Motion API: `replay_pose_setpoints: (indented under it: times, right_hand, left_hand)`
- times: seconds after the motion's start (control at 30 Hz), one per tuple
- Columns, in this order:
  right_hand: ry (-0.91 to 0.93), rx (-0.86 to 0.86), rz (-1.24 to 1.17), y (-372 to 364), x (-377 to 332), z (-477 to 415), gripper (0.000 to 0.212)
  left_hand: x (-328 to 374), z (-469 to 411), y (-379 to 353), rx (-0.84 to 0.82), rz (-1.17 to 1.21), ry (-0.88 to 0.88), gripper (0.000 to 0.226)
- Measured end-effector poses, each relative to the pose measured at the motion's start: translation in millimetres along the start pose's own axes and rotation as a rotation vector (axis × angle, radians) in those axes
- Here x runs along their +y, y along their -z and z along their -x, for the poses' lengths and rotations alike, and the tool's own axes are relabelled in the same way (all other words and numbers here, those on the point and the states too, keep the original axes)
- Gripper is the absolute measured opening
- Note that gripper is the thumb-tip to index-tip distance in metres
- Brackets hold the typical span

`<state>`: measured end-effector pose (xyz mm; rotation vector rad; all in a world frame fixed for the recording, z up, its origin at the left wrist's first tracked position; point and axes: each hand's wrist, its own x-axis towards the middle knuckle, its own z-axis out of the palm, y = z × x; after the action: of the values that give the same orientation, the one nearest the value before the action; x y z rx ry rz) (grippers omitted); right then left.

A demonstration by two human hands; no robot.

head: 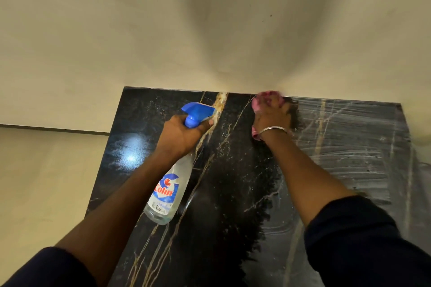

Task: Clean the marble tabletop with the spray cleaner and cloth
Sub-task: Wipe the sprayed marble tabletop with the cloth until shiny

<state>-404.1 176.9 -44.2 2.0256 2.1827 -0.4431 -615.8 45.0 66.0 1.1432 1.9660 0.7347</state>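
left hand (180, 136): curled tight round the neck of the Colin spray bottle (169, 187) — held over the tabletop, about 9 o'clock
right hand (270, 113): closed on the pink cloth (268, 96), pressed at the 12 o'clock edge
black marble tabletop (233, 182): streaky wet film seen at 3 o'clock — dry at left

Plain cream wall (93, 30) fills upper view, a soft grey shadow (224, 30) across its middle. Pale beige floor (42, 182) at left, dark baseboard line (53, 128) where wall meets floor. Warm, dim light.
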Motion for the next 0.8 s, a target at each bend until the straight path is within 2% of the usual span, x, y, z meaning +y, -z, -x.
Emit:
replay_pose_setpoints:
  times: [0.13,0.27,0.3,0.33,0.43,0.5,0.57,0.67,0.8]
  right_hand:
    - [0.251,-0.07,0.048,-12,-68,15,0.072]
    - [0.545,-0.048,0.127,-15,-89,33,0.041]
    - [0.578,-0.085,0.039,-10,-84,41,0.039]
    - [0.545,-0.124,-0.184,-7,-77,50,0.039]
    - [0.023,-0.273,-1.197,3,-44,75,0.038]
    - [-0.237,-0.355,-1.754,6,-15,91,0.035]
    - [-0.278,-0.486,-2.164,4,5,115,0.036]
    - [-0.164,-0.532,-2.345,-7,16,146,0.051]
    - [-0.065,-0.509,-2.383,-33,18,166,0.052]
  left_hand:
    - [-1,7,-2,-0.008,-0.004,0.003,0.033]
    - [-5,16,0,-0.033,-0.025,-0.015,0.022]
    - [-7,18,2,-0.049,-0.026,-0.023,0.022]
    - [-7,21,4,-0.062,-0.027,-0.025,0.022]
    - [-12,33,7,-0.076,-0.011,-0.008,0.024]
    - [-16,40,7,-0.09,0.008,0.008,0.027]
    - [-18,47,8,-0.15,0.024,0.034,0.029]
    - [-21,55,5,-0.257,-0.001,-0.017,0.033]
    - [-19,74,0,-0.245,-0.025,-0.112,0.031]
